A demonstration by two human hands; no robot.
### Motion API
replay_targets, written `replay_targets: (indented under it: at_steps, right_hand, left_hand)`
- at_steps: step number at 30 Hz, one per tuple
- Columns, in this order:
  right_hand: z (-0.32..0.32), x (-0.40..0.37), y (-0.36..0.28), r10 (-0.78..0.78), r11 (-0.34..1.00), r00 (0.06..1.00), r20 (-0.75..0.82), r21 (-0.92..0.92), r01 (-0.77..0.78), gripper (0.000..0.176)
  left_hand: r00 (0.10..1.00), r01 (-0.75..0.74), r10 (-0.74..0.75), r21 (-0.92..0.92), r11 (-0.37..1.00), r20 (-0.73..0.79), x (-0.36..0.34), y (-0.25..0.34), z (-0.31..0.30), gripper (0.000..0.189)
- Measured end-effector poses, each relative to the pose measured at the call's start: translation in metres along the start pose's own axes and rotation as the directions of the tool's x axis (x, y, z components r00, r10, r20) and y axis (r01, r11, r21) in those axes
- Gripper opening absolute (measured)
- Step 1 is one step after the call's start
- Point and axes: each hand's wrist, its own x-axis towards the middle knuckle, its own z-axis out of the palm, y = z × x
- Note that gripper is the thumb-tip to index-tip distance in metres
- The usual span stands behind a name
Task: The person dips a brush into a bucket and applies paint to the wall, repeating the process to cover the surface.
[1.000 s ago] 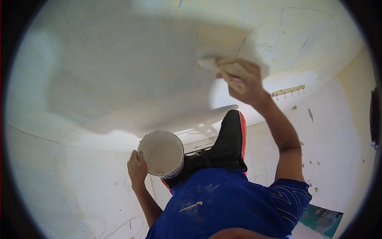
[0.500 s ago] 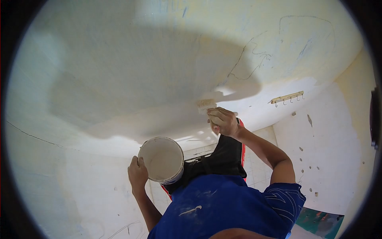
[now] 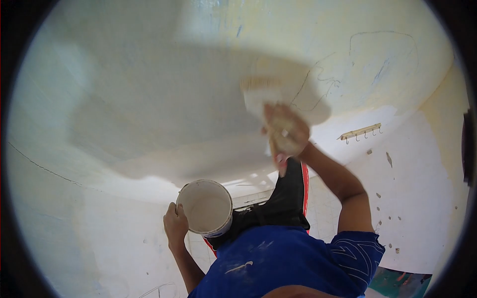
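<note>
A white bucket (image 3: 202, 192) is at my waist, its whitish inside facing up. My left hand (image 3: 176, 226) grips its left rim, fingers closed over the edge. In my right hand (image 3: 288, 130), blurred by motion, is a wide flat paintbrush (image 3: 262, 94), held by its handle. Its pale bristles point up and away, at the wall (image 3: 149, 99) in front of me. That wall is patchy pale green and yellow above, with a whiter band lower down. My shadow falls over much of it.
On the right, a wooden rail with several hooks (image 3: 360, 132) is fixed to the wall. Chipped spots mark the whitish side wall (image 3: 417, 169). A dark object (image 3: 467, 149) is at the far right edge, and a colourful panel (image 3: 402, 282) at lower right. Pencil-like lines cross the upper wall.
My right hand has moved the paintbrush up the wall from the whiter band into the greenish area. My left hand keeps hold of the bucket; the view has shifted slightly.
</note>
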Motion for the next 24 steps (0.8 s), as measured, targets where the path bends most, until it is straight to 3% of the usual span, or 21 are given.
replay_targets:
  at_steps: [3, 5, 6, 7, 9, 11, 12, 13, 14, 15, 16, 18, 19, 20, 21, 22, 23, 24]
  right_hand:
    - [0.025, -0.090, -0.041, 0.021, 0.997, 0.985, 0.173, 0.068, -0.033, 0.022]
    - [0.030, -0.115, -0.063, 0.196, 0.953, 0.940, 0.278, 0.171, -0.249, 0.018]
    - [0.030, -0.117, -0.066, 0.275, 0.917, 0.904, 0.329, 0.193, -0.349, 0.018]
    - [0.027, -0.096, -0.061, 0.270, 0.921, 0.907, 0.323, 0.189, -0.341, 0.018]
    - [0.011, -0.042, -0.034, 0.422, 0.804, 0.847, 0.323, 0.299, -0.514, 0.029]
    - [-0.008, 0.019, 0.015, 0.267, 0.944, 0.950, 0.161, 0.153, -0.292, 0.044]
    - [-0.025, 0.064, 0.024, 0.243, 0.970, 0.957, 0.157, -0.018, -0.243, 0.043]
    - [-0.036, 0.097, 0.031, 0.277, 0.959, 0.955, 0.110, 0.033, -0.282, 0.039]
    - [-0.036, 0.115, 0.057, 0.055, 0.998, 0.998, -0.039, 0.046, -0.053, 0.033]
    - [-0.053, 0.135, 0.060, -0.020, 0.999, 0.999, 0.034, -0.043, 0.022, 0.017]
    - [-0.058, 0.153, 0.063, -0.022, 0.999, 0.999, 0.032, -0.043, 0.024, 0.017]
    - [-0.060, 0.176, 0.066, -0.249, 0.923, 0.961, -0.125, -0.332, 0.196, 0.025]
    - [-0.063, 0.169, 0.064, -0.077, 0.997, 0.989, -0.123, 0.016, 0.080, 0.040]
    - [-0.056, 0.151, 0.060, -0.078, 0.997, 0.989, -0.122, 0.018, 0.081, 0.040]
    - [-0.041, 0.120, 0.059, 0.181, 0.946, 0.981, -0.075, 0.287, -0.153, 0.041]
    - [-0.027, 0.091, 0.057, 0.408, 0.773, 0.912, 0.037, 0.517, -0.367, 0.042]
    - [-0.018, 0.067, 0.049, 0.180, 0.958, 0.984, -0.007, 0.229, -0.174, 0.034]
    - [-0.011, 0.042, 0.037, -0.059, 0.995, 0.998, 0.026, -0.083, 0.061, 0.026]
  left_hand:
    - [1.000, -0.005, 0.005, -0.020, 1.000, 0.004, 0.001, -0.001, -0.001, 0.033]
    - [1.000, -0.011, 0.011, -0.014, 1.000, -0.001, 0.001, -0.001, 0.000, 0.033]
    - [1.000, -0.018, 0.018, 0.002, 1.000, -0.002, 0.001, -0.001, -0.001, 0.033]
    - [1.000, -0.025, 0.025, -0.001, 1.000, -0.008, 0.002, -0.001, -0.003, 0.033]
    - [0.999, -0.040, 0.040, 0.005, 0.999, 0.009, 0.000, -0.001, -0.005, 0.033]
    - [0.999, -0.044, 0.044, 0.009, 0.999, 0.005, 0.000, -0.003, -0.005, 0.033]
    - [0.999, -0.044, 0.044, 0.015, 0.999, 0.005, 0.003, -0.003, -0.004, 0.032]
    - [0.999, -0.047, 0.047, 0.011, 0.999, 0.000, 0.003, -0.003, -0.003, 0.032]
    - [0.999, -0.033, 0.033, 0.009, 0.999, 0.003, 0.004, -0.005, -0.001, 0.032]
    - [1.000, -0.019, 0.019, 0.010, 1.000, 0.006, 0.004, -0.006, -0.002, 0.032]
    - [1.000, -0.020, 0.020, 0.009, 1.000, 0.004, 0.005, -0.005, -0.002, 0.032]
    - [1.000, -0.012, 0.012, -0.017, 1.000, 0.011, 0.003, -0.005, -0.003, 0.032]
    - [1.000, -0.010, 0.010, -0.018, 1.000, 0.012, 0.003, -0.004, -0.003, 0.032]
    - [1.000, -0.014, 0.014, -0.013, 1.000, 0.014, 0.003, -0.002, -0.004, 0.032]
    - [1.000, -0.019, 0.019, -0.008, 1.000, 0.015, 0.003, -0.001, -0.005, 0.032]
    - [1.000, -0.018, 0.018, -0.010, 1.000, 0.012, 0.004, -0.001, -0.006, 0.032]
    - [1.000, -0.015, 0.015, -0.006, 1.000, 0.011, 0.004, -0.001, -0.006, 0.032]
    - [1.000, -0.011, 0.011, -0.001, 1.000, 0.013, 0.003, 0.000, -0.005, 0.032]
